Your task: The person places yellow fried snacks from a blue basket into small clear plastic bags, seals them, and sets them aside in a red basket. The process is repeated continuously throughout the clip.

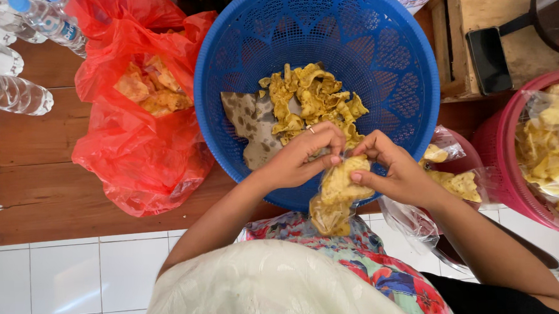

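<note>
Head view, left hand: the left hand (298, 157) comes in over the near rim of the blue basket (237, 58), its grip pinched shut on the top of the small clear bag (335, 198), a ring showing on one finger.
Head view, right hand: the right hand (396, 171) meets it from the other side, grip closed on the same bag mouth, thumb pressed against the plastic.
Small clear bag: it hangs between both hands, just in front of the basket's near rim and above the floral cloth (385, 268), stuffed with yellow chips.
Blue basket: it sits on the wooden table (43, 211), holding a loose heap of yellow chips (311, 99) and a stained brown paper (253, 123).
Left of the basket: a red plastic bag (135, 157) lies open, with orange chips inside, touching the basket's side.
Far left corner: clear water bottles (9, 90) lie together.
Right edge: a pink basket (499, 147) is lined with plastic and filled with more chips.
Between the baskets: more small filled bags (459, 182) sit by the right wrist.
</note>
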